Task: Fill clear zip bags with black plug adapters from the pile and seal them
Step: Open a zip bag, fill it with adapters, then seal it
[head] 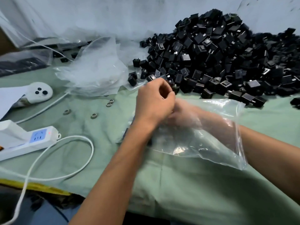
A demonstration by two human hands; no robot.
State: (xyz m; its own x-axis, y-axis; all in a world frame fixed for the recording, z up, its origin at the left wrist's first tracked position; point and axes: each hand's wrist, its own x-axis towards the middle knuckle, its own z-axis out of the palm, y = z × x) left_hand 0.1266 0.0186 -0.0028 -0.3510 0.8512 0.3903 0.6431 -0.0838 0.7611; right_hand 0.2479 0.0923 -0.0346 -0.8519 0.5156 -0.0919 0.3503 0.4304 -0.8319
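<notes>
The clear zip bag lies at centre right of the frame on the green cloth, just below the pile of black plug adapters that fills the upper right. The bag looks thin, limp and glossy, so it probably slips and collapses unless held at the stiffer zip rim; its mouth seems the best place to take hold. The right hand is inside the bag, seen blurred through the film, and I cannot tell how its fingers lie. The left hand sits at the bag's upper left edge with fingers curled in; it seems to pinch the plastic or a small dark piece, but which is unclear.

The adapters are small, boxy, hard-looking and matte black, some showing metal prongs; each is likely light and easy to scoop by the handful. A few dark shapes already show inside the bag. Crumpled spare clear bags lie at upper centre left.
</notes>
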